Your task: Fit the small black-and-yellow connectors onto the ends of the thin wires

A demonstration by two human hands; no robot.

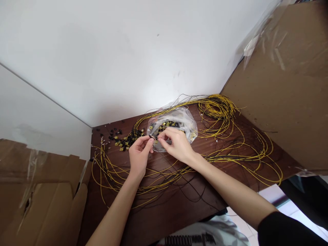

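Observation:
My left hand (140, 152) is closed, pinching a small black part (151, 137) between thumb and forefinger. Close beside it, a finger's width away, my right hand (177, 143) is also pinched; whatever lies between its fingertips is too small to make out. Both hands are over the near side of a clear plastic bag (191, 119), which holds small black and yellow pieces (167, 123). Left of the bag lies a pile of black and yellow connector-like pieces (124, 142), with a bundle of yellow and black wires (164, 112) running from it behind the bag.
Coiled yellow wires (217, 107) lie at the back right of the brown table (174, 218). Loose yellow and black wires (166, 182) curve beneath my forearms. Cardboard stands at the left (46, 201) and right (282, 89), with a white wall (143, 51) behind.

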